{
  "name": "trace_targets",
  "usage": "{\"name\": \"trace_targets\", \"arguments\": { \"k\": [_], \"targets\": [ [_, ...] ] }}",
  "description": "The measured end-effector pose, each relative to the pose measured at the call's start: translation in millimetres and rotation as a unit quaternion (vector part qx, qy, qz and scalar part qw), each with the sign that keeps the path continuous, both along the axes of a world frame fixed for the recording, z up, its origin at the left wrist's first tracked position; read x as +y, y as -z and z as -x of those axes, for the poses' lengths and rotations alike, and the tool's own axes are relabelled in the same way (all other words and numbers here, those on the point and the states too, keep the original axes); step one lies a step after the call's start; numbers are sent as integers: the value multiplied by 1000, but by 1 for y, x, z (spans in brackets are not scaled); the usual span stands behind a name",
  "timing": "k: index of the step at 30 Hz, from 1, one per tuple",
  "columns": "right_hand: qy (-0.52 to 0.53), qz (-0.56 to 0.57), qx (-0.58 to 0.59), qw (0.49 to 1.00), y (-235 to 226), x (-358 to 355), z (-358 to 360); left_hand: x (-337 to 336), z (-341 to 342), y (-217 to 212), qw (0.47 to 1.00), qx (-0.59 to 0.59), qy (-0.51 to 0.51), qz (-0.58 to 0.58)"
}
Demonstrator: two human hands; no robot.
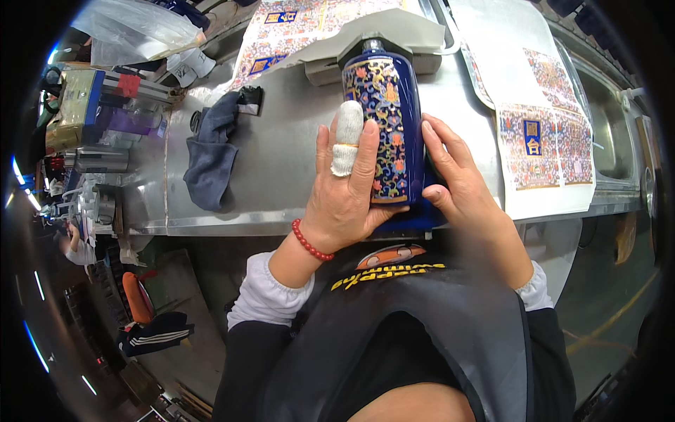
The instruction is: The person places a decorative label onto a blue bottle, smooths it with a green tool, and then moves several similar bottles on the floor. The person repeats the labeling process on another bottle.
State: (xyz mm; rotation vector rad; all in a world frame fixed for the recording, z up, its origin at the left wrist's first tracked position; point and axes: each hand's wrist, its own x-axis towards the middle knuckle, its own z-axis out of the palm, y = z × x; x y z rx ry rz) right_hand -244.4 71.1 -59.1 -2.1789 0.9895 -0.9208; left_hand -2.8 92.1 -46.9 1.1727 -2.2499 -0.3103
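Observation:
A dark blue bottle [416, 137] with a colourful floral pattern on its face lies on its back in front of me, neck pointing away. My left hand [344, 183] presses along its left side, fingers stretched over the pattern and thumb under the base. One finger wears a white cloth finger cover [347, 137] held by a band. Against the bottle's right side rest the fingers of my right hand [460, 169], so the bottle is held between both hands. Its neck end lies at a grey support [323, 73] with a grey sheet [411, 32] over it.
A crumpled dark blue cloth [214, 151] lies left on the metal table [281, 176]. Printed floral sheets [545, 133] lie at the right, more printed sheets [246, 53] at the back. A sink [612, 133] is far right. Plastic bags [140, 32] and boxes [81, 105] crowd the left.

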Motion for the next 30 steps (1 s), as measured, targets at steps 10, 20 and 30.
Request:
{"name": "trace_targets", "arguments": {
  "k": [10,20,30],
  "targets": [
    [7,39,-13,999,10,2,-2,12,17,-19,989,-128,32,69],
    [7,38,-20,999,11,1,-3,13,17,-22,991,-114,-15,67],
    [11,43,-22,999,11,2,-4,-4,16,-35,996,-67,-51,28]
  ]
}}
